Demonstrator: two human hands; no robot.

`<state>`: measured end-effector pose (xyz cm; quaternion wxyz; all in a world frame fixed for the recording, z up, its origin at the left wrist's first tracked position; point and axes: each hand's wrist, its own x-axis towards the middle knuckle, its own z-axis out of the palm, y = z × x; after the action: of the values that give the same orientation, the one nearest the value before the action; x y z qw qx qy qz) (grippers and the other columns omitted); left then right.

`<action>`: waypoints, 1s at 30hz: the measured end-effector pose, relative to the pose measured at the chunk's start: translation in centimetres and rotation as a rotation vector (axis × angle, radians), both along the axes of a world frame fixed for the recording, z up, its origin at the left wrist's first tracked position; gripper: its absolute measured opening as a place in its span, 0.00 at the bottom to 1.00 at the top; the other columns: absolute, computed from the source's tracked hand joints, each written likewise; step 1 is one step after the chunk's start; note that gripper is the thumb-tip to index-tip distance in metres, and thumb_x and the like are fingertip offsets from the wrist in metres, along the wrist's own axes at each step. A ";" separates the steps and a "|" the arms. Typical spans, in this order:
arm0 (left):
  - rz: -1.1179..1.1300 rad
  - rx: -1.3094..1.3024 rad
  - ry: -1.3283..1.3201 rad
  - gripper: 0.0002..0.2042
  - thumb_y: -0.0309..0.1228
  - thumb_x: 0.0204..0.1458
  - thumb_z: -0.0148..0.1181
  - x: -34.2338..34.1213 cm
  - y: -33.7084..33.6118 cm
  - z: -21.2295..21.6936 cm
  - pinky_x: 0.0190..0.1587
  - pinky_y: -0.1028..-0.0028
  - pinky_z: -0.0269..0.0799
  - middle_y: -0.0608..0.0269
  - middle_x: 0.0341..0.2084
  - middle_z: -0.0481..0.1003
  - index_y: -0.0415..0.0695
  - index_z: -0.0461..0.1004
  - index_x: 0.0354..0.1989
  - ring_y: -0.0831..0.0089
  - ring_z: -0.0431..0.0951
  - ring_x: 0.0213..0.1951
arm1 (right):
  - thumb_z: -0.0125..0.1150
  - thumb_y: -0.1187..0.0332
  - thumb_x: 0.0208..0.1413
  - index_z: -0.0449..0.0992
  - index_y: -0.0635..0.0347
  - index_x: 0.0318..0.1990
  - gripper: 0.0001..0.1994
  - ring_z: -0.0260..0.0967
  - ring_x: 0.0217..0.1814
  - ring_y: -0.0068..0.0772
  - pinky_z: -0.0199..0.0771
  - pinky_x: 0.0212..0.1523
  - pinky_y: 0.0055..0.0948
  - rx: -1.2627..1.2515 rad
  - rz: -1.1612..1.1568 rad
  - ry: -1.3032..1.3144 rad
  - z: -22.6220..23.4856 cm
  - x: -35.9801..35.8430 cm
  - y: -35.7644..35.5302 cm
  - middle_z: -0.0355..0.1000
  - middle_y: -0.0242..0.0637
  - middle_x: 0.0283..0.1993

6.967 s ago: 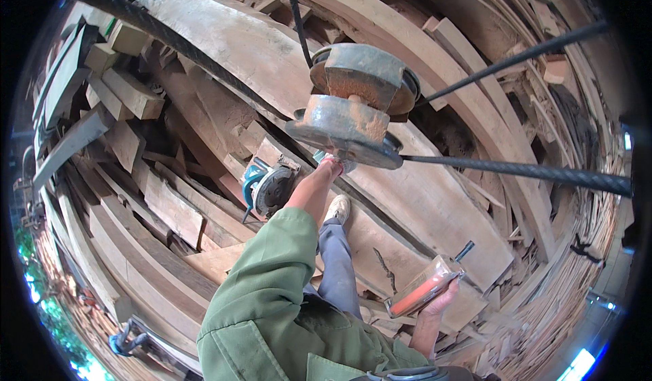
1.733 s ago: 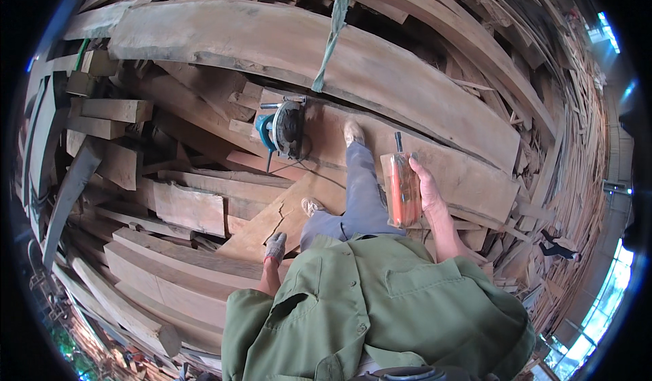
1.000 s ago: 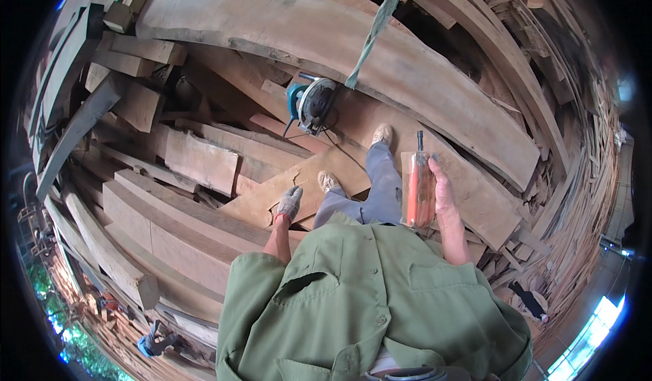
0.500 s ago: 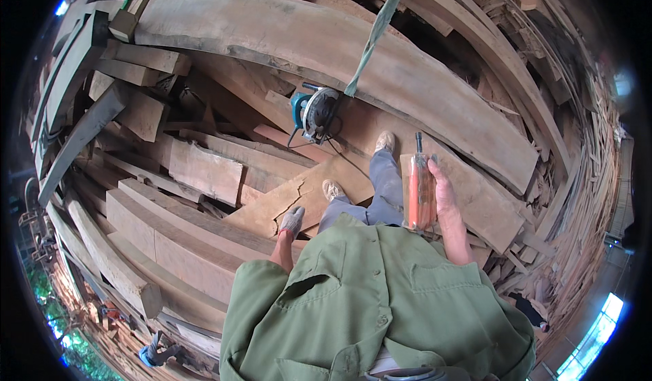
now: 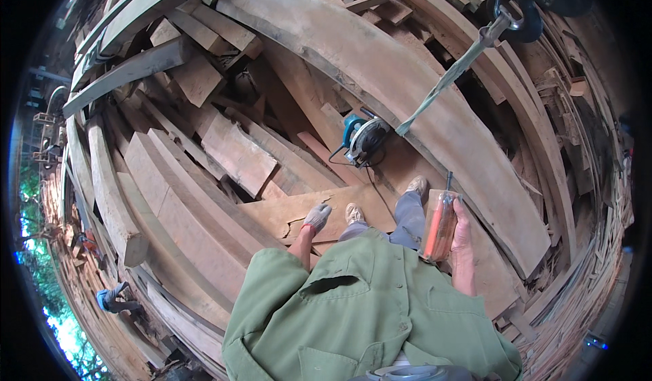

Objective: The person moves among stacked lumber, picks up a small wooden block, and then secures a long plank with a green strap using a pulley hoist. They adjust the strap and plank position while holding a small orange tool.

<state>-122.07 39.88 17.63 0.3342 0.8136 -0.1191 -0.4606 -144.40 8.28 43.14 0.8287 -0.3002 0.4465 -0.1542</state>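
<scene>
My right hand (image 5: 462, 229) is closed round an orange handheld remote (image 5: 440, 225) in a clear cover, with a short black stub on top. It is held upright in front of my chest. My left hand (image 5: 316, 216), in a grey glove, hangs low over a cracked board (image 5: 370, 201); its fingers are loosely apart and nothing shows in them. Ahead of my feet, a teal circular saw (image 5: 367, 140) rests on the wood, its cord trailing towards me. A pale green strap (image 5: 448, 77) hangs from a hook (image 5: 504, 20) and reaches down to a wide slab (image 5: 380, 62).
Long thick beams (image 5: 183, 197) lie side by side on the left. Stacked timber blocks (image 5: 204, 34) stand at the far left. Thin offcuts (image 5: 577, 299) pile up at the right. Another person (image 5: 117, 299) is bent over at the lower left.
My view has turned left, so the saw, slab and strap sit further right and lower. The hook now shows more fully. My right hand still holds the remote.
</scene>
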 end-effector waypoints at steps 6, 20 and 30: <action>0.062 0.106 0.245 0.20 0.44 0.56 0.50 -2.5 5.5 -3.9 0.41 0.65 0.69 0.56 0.32 0.77 0.39 0.77 0.43 0.63 0.75 0.36 | 0.54 0.53 0.62 0.73 0.54 0.54 0.19 0.73 0.50 0.28 0.72 0.53 0.33 0.032 0.011 -0.071 0.2 -1.4 -0.3 0.76 0.30 0.47; -0.108 0.255 0.356 0.22 0.47 0.57 0.55 8.1 -3.9 -6.8 0.35 0.57 0.70 0.64 0.40 0.76 0.50 0.70 0.56 0.68 0.75 0.37 | 0.58 0.57 0.62 0.76 0.58 0.52 0.18 0.74 0.44 0.23 0.74 0.47 0.27 0.114 -0.595 -0.149 -2.8 -8.0 2.9 0.77 0.30 0.46; -0.367 0.197 0.267 0.25 0.49 0.58 0.54 8.6 -17.2 -2.7 0.34 0.66 0.69 0.64 0.47 0.74 0.49 0.68 0.60 0.70 0.74 0.42 | 0.54 0.56 0.64 0.77 0.58 0.49 0.17 0.74 0.43 0.20 0.73 0.46 0.25 0.055 -0.783 -0.123 -6.2 -12.0 3.8 0.77 0.29 0.44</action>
<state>-113.49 22.64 14.92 0.1770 0.7387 -0.1742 -0.6266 -156.43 12.12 36.96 0.7401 -0.0752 0.4807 -0.4642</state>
